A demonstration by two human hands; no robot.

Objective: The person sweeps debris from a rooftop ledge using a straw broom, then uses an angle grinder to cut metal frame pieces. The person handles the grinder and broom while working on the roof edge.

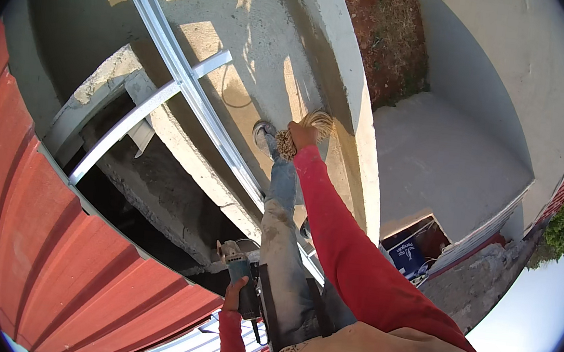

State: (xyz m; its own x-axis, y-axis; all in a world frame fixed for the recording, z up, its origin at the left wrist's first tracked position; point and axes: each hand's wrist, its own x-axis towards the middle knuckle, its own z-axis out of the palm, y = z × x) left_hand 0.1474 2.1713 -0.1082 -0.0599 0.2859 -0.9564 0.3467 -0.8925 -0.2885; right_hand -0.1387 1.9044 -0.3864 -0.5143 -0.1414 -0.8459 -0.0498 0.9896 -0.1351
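Note:
My left hand (233, 296) is closed around the body of an angle grinder (240, 271) beside my bent leg, low in the view. Its metal head points away from me over the dark opening, and a cord trails from its rear. Farther out, my right hand (303, 135) grips a bundle of thin beige strands (319, 121) above my shoe (263, 133). The bundle's blunt ends show at the left of the fist and its other end fans out to the right; I cannot tell its exact kind. Left of the bundle runs a long galvanized steel channel (197, 103).
A shorter steel bar (129, 122) crosses the channel and reaches the red corrugated roofing (31, 211) at left. Beneath lies a dark gap between concrete walls (187, 159). A pale ledge (362, 136) runs along the right, with a blue container (407, 256) in an opening beyond.

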